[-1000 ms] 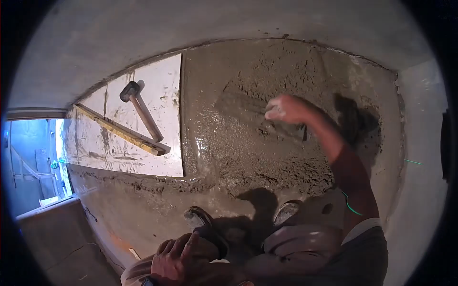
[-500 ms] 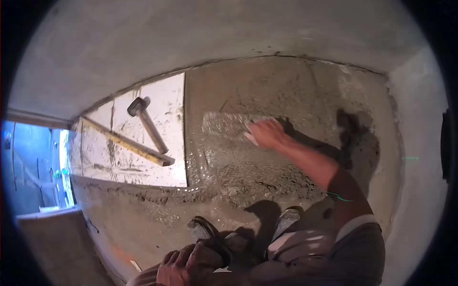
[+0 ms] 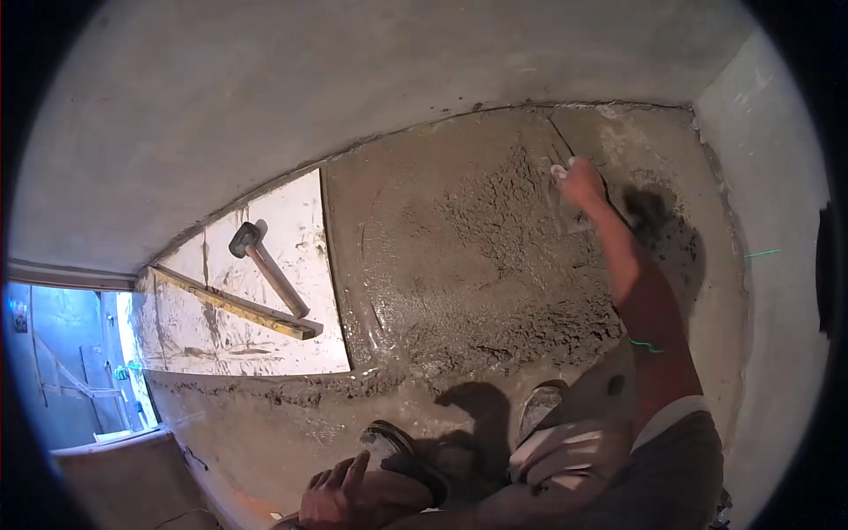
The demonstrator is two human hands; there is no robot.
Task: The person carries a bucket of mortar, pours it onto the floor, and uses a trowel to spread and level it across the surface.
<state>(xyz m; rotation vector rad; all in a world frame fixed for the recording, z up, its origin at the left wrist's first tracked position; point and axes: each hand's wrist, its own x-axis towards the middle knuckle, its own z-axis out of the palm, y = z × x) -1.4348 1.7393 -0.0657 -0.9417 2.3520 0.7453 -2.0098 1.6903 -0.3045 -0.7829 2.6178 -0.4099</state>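
Observation:
My right hand [image 3: 584, 184] is closed on the handle of a plastering trowel [image 3: 576, 223], out at arm's length toward the far right of the wet mortar [image 3: 468, 256]. The trowel's blade lies on the mortar, partly covered by the hand and hard to tell from the grey surface. Bent over my left knee, my left hand [image 3: 336, 495] rests with its fingers spread and holds nothing. Under and around the trowel the mortar is rough and lumpy; toward the tile it looks smoother and wet.
A large white tile [image 3: 291, 208], smeared with mortar, lies to the left. On it are a mallet [image 3: 276, 278] and a yellow spirit level [image 3: 231, 305]. Grey walls [image 3: 397, 62] border the floor at the back and right. My shoes [image 3: 541, 408] stand at the mortar's near edge.
My right hand has swept the trowel from the mortar's middle to the far right, and the blade has turned. The view has shifted slightly. My left hand stays on the knee.

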